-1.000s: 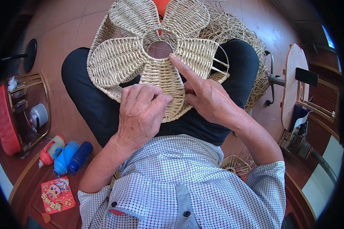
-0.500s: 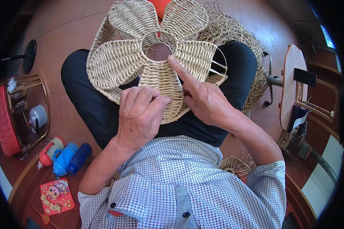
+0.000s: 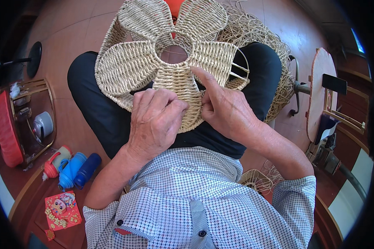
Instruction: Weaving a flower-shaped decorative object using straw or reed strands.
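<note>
The woven flower (image 3: 173, 74) lies across the person's dark trousers (image 3: 97, 101), toward twelve o'clock. Its six-o'clock petal (image 3: 176, 86) sits between both hands. The left hand (image 3: 156, 116) curls closed on that petal's nine-o'clock edge. The right hand (image 3: 227, 110) points its index finger along the three-o'clock edge, other fingers bent; whether they grip cannot be told. Pale cord (image 3: 257, 35) heaps at one o'clock.

Fairly bright, soft light falls on the woven petals (image 3: 126, 64), whose texture looks sharp; a bluish-white patch (image 3: 357, 40) glares at two o'clock; the floor (image 3: 286, 25) shines between one and two; straight edges curve toward a blackened rim.
</note>
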{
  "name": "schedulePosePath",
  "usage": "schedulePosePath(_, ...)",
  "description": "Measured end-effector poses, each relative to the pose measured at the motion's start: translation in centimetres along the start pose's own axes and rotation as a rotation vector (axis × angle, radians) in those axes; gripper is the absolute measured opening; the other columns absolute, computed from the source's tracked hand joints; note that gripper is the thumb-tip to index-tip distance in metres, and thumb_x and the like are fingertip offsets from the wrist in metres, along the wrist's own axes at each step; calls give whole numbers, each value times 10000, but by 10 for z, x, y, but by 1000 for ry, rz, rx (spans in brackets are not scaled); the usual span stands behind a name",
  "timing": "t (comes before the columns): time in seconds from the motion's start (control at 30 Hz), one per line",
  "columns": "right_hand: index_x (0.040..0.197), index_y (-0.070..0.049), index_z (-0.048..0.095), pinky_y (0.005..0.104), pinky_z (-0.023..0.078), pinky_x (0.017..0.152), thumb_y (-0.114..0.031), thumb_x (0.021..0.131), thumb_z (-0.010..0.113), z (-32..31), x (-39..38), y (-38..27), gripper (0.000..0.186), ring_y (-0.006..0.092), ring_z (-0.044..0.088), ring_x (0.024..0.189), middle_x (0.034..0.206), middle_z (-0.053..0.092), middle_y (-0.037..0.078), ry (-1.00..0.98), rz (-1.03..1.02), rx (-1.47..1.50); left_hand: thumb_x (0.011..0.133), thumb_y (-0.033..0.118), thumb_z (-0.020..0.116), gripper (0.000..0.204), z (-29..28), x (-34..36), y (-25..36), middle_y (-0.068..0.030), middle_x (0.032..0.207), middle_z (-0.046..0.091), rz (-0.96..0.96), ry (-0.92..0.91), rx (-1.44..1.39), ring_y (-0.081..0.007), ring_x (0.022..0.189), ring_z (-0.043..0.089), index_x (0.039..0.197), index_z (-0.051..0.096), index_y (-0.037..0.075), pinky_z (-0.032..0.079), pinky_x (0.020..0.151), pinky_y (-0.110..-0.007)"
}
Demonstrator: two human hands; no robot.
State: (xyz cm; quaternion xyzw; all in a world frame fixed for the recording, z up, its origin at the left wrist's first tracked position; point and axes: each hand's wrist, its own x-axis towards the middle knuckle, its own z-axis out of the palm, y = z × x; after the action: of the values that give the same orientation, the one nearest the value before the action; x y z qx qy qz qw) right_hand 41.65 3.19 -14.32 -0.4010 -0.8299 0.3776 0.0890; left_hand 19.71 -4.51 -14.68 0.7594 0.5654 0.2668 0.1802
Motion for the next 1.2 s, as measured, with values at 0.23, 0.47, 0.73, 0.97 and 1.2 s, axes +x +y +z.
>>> schedulePosePath(0.23,1634,-94,397,457,603,672,59,846,660,-1,-4,4,845,333,758,745,791,709,122,-17,29,18,835,61,808,172,10,9,-1,-31,985,661,62,-24,-40,-263,985,642,994,780,121,428,890,-413)
schedulePosePath(0.47,1560,-65,457,423,604,686,78,849,651,-7,-4,0,750,291,748,755,859,697,120,14,26,118,928,21,751,219,-15,9,-21,-94,1070,706,-69,67,-194,-279,1055,676,1137,797,69,515,961,-410)
schedulePosePath(0.73,1446,-21,493,435,588,685,78,846,643,-11,-4,6,627,301,735,755,857,659,118,-32,-27,163,994,28,722,333,-19,1,-30,-93,1043,706,-103,123,83,-274,978,668,1325,743,49,518,944,-414)
schedulePosePath(0.97,1335,-18,533,430,592,699,82,870,632,-6,-7,6,486,301,733,767,846,658,113,26,-43,208,1006,18,702,331,-15,-1,-39,-85,1025,713,-8,146,158,-279,959,658,1334,738,47,499,923,-405)
schedulePosePath(1.2,1277,-17,569,429,594,700,9,908,678,-12,-8,4,385,292,735,766,856,677,114,-39,18,238,1015,81,717,342,-31,-12,-19,-49,1015,729,-99,99,173,-258,1008,655,1356,735,65,461,977,-398)
